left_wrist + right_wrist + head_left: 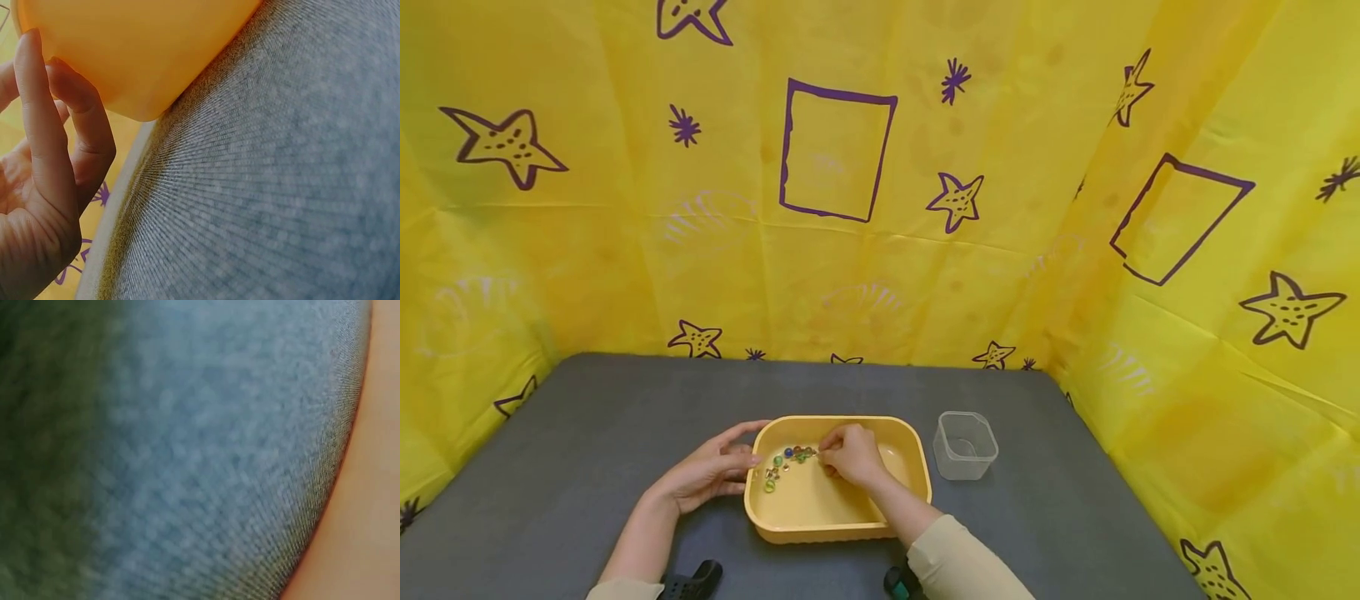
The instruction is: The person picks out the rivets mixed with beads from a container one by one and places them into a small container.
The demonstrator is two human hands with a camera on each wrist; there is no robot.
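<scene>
A yellow tub [820, 534] stands on the dark grey table, and its left side is at my left hand [715, 471]. That hand holds the rim, thumb at the edge and other fingers along the outer wall. In the left wrist view its bent fingers [47, 119] meet the tub's wall [144, 56]. Inside, a curved row of glass marbles [778, 461], green, blue and reddish, lies with several small shiny pieces [772, 473]. My right hand [853, 457] reaches in, fingers curled and tips down at the row's right end; I cannot tell whether they pinch a marble.
Right of the tub stands a clear square plastic container [966, 450]. Dark straps [694, 581] lie by the left forearm at the near edge. A yellow cloth with purple stars [955, 202] hangs behind and beside the grey table [1060, 517].
</scene>
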